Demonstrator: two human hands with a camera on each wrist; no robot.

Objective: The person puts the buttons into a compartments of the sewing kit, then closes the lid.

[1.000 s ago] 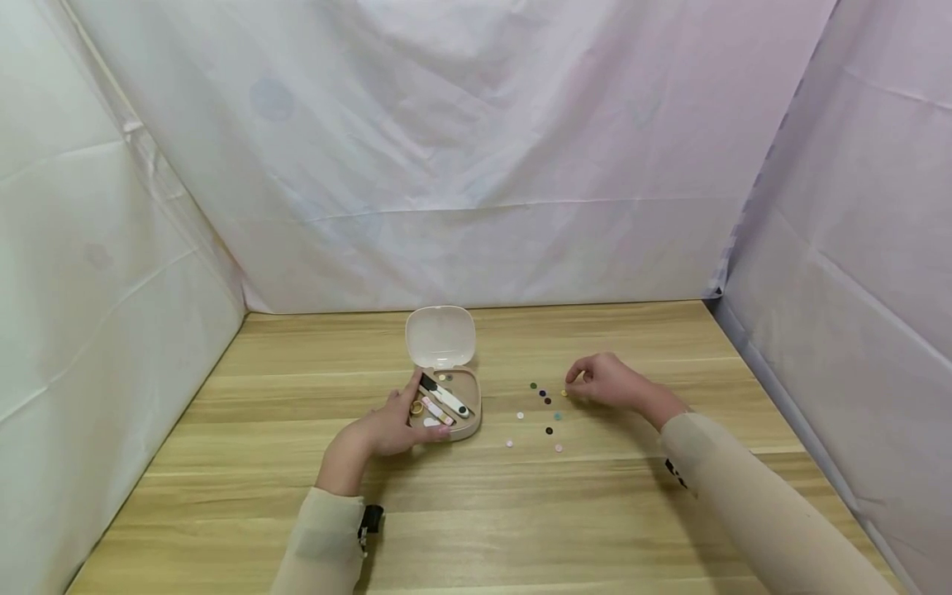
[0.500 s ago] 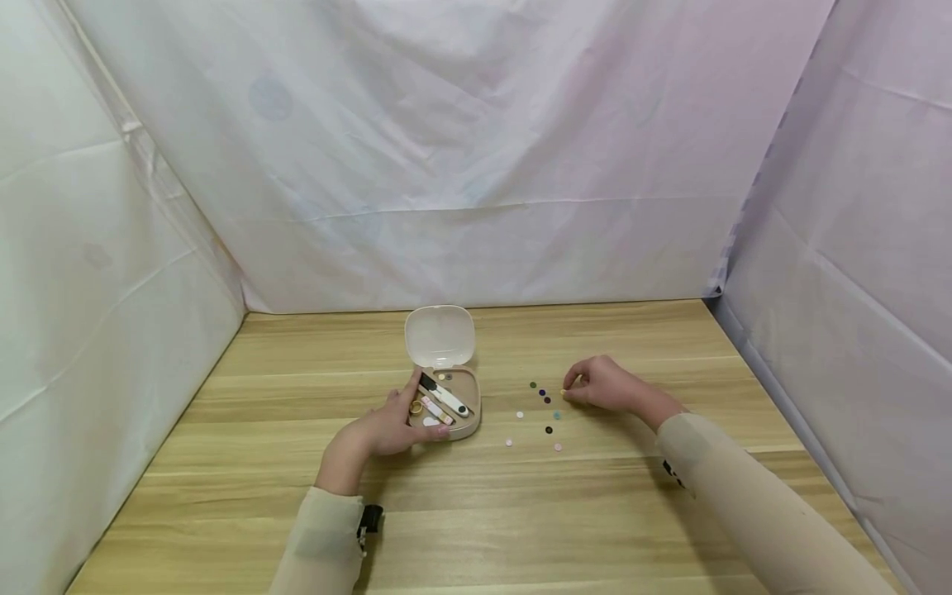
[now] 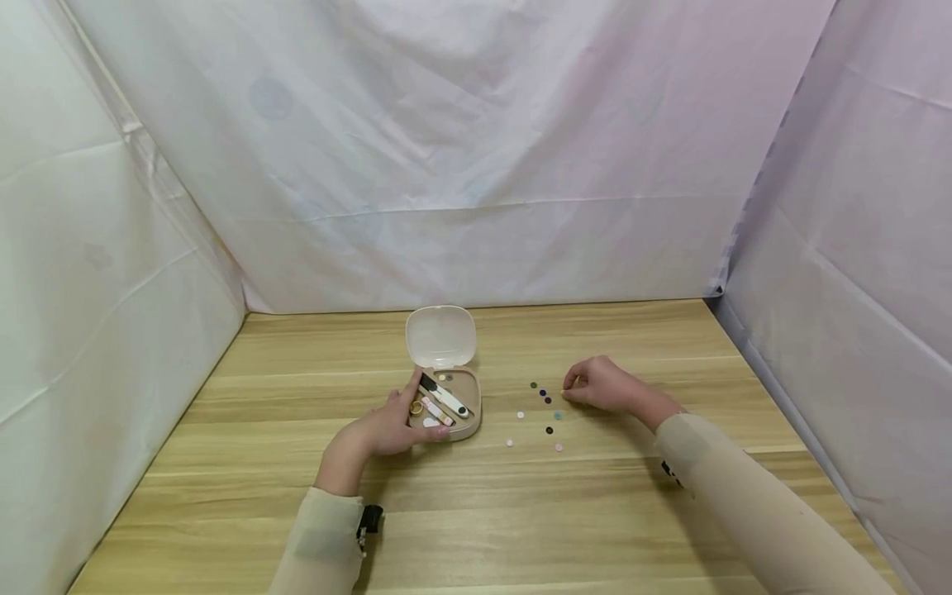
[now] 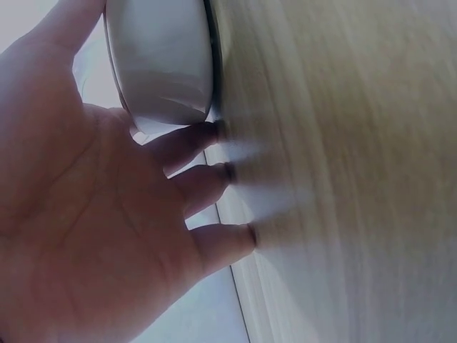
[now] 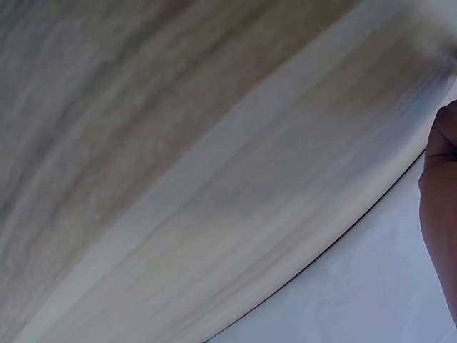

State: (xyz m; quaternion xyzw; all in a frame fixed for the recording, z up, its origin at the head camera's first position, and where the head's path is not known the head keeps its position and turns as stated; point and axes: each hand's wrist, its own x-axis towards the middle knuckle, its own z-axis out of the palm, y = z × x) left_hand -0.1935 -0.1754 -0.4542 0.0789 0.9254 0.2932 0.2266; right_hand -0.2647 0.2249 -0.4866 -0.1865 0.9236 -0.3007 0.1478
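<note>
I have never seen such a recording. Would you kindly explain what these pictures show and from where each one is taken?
No machine works here: you see a person's left hand and right hand, both bare. The wide pictures come from a camera on the head, looking forward and down. Each close picture comes from a camera on one wrist; the right one shows mostly the wooden table.

On this table stands an open box, its lid raised, with a black-and-white tool among the things inside. To the box's right lie small buttons of several colours. The left hand rests against the box. The right hand seems to pinch a yellow button, though it is mostly hidden.
</note>
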